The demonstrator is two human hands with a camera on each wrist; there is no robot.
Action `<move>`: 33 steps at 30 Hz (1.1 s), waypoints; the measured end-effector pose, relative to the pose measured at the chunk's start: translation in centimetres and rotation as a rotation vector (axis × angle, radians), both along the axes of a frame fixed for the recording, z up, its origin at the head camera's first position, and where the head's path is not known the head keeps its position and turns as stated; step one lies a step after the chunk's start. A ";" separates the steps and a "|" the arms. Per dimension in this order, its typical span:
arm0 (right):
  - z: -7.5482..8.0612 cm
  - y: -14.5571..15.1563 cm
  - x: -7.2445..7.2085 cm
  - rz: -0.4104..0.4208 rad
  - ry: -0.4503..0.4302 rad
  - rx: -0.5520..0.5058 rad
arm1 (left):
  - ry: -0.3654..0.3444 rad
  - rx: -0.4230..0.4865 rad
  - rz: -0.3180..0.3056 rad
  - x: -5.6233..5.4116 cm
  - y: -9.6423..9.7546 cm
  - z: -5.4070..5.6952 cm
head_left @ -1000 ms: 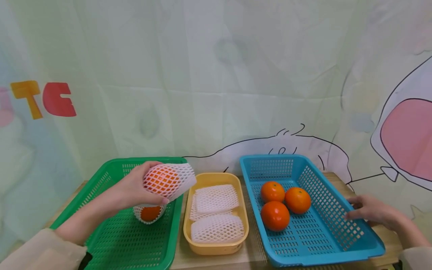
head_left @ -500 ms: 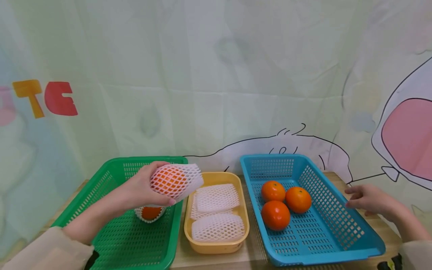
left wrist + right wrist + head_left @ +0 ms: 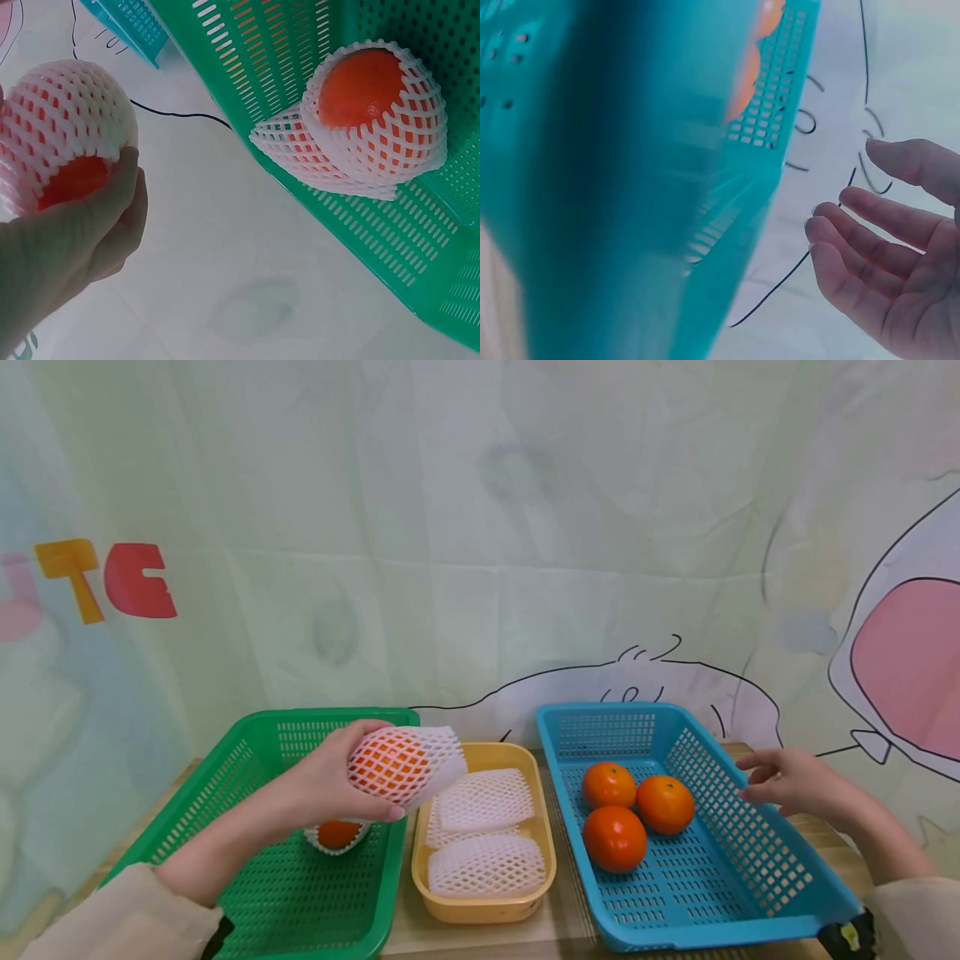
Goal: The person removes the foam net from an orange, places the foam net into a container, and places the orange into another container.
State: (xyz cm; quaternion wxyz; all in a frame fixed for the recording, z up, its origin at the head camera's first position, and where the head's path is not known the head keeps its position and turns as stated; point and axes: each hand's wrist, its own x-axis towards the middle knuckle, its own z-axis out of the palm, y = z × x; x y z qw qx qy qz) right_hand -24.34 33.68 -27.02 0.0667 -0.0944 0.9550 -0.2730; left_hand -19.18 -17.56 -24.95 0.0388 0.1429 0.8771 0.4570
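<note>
My left hand [image 3: 326,785] grips an orange in a white foam net sleeve [image 3: 401,767], above the right side of the green basket [image 3: 397,852]. The sleeve's loose end points right, toward the yellow tray. In the left wrist view, bare peel of the held orange [image 3: 75,182] shows through the sleeve's opening near my thumb. A second netted orange [image 3: 360,90] lies inside the green basket. My right hand [image 3: 798,787] hovers by the right rim of the blue basket [image 3: 697,935], fingers loosely bent with nothing in them. Several bare oranges [image 3: 615,839] sit in the blue basket.
Between the baskets stands a yellow tray [image 3: 483,910] with flat white foam nets [image 3: 486,867] in it. All three containers rest on a wooden table [image 3: 558,927]. Behind hangs a printed cloth [image 3: 480,568].
My left hand has drifted right with the netted orange, toward the yellow tray. My right hand has risen and moved left, from outside the blue basket to its rim.
</note>
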 end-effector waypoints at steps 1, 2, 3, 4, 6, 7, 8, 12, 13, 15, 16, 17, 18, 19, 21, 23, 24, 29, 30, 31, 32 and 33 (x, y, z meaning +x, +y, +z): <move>0.1 -0.2 0.1 0.008 0.008 -0.002 | 0.002 -0.007 0.003 0.0 0.1 0.0; 0.2 -0.5 0.1 0.015 0.017 -0.003 | -0.002 -0.001 -0.001 0.0 0.1 0.0; 0.3 -0.7 0.2 0.024 0.028 -0.004 | -0.007 0.004 -0.002 0.0 0.2 0.0; 0.4 -0.9 0.3 0.034 0.040 -0.006 | -0.013 0.012 -0.006 0.0 0.2 0.0; 0.5 -1.4 0.4 0.056 0.066 -0.008 | -0.017 0.019 -0.010 0.1 0.4 0.1; 0.6 -1.6 0.4 0.062 0.075 -0.010 | -0.018 0.027 -0.020 0.1 0.5 0.1; 0.7 -1.8 0.4 0.067 0.084 -0.012 | -0.022 0.037 -0.027 0.1 0.5 0.1; 1.2 -2.8 0.5 0.080 0.113 0.004 | -0.019 0.033 -0.038 0.2 0.8 0.1; 1.3 -3.1 0.5 0.089 0.120 0.007 | -0.020 0.037 -0.043 0.2 0.9 0.1; 1.6 -3.8 0.6 0.111 0.139 0.013 | -0.022 0.043 -0.049 0.2 1.0 0.1; 1.8 -4.1 0.6 0.123 0.149 0.016 | -0.022 0.047 -0.051 0.2 1.1 0.1; 1.9 -4.5 0.7 0.135 0.159 0.020 | -0.022 0.052 -0.055 0.2 1.1 0.0; 2.0 -4.8 0.7 0.145 0.169 0.021 | -0.025 0.055 -0.055 0.3 1.2 0.0; 2.1 -5.1 0.8 0.154 0.175 0.021 | -0.027 0.060 -0.057 0.3 1.3 0.0; 2.3 -5.7 0.9 0.166 0.186 0.024 | -0.026 0.053 -0.051 0.3 1.4 0.0; 2.5 -6.2 1.0 0.171 0.188 0.022 | -0.025 0.053 -0.054 0.3 1.6 -0.1; 2.6 -6.5 1.0 0.172 0.190 0.020 | -0.019 0.049 -0.058 0.3 1.7 -0.1; 3.0 -7.6 1.0 0.195 0.202 0.001 | 0.038 0.020 -0.084 0.2 2.0 -0.3; 3.1 -7.9 1.0 0.203 0.204 -0.006 | 0.049 0.013 -0.086 0.2 2.1 -0.3; 3.2 -8.1 1.0 0.208 0.201 -0.013 | 0.059 0.007 -0.086 0.1 2.2 -0.3; 3.3 -8.3 1.0 0.212 0.200 -0.019 | 0.068 0.002 -0.085 0.1 2.3 -0.3; 3.4 -8.5 1.0 0.218 0.201 -0.022 | 0.070 0.002 -0.089 0.1 2.4 -0.3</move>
